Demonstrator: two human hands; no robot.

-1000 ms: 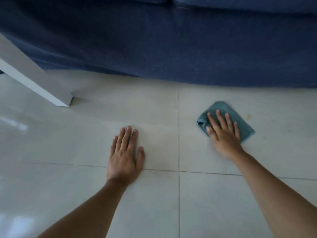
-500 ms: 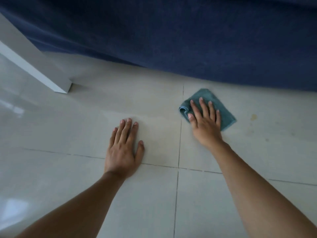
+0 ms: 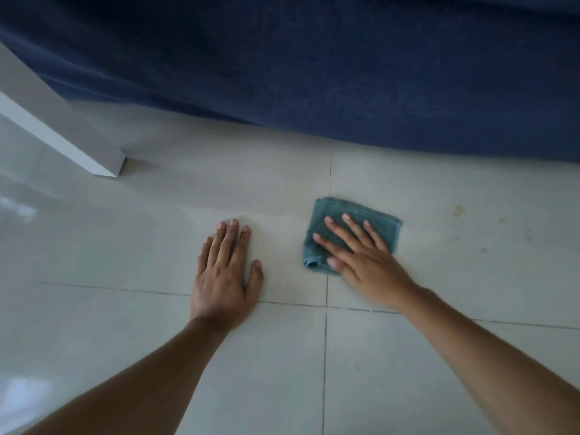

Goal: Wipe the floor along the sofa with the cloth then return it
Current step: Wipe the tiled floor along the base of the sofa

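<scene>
cloth slid left, half hidden under right hand.

I have one view only — the head camera, worn up top and tipped steeply down and forward, close over the tiled floor. Both forearms enter from the bottom edge toward mid-frame. The dark blue sofa front fills the upper part, and a white furniture leg cuts in at left — the wide lens bends edges.
</scene>
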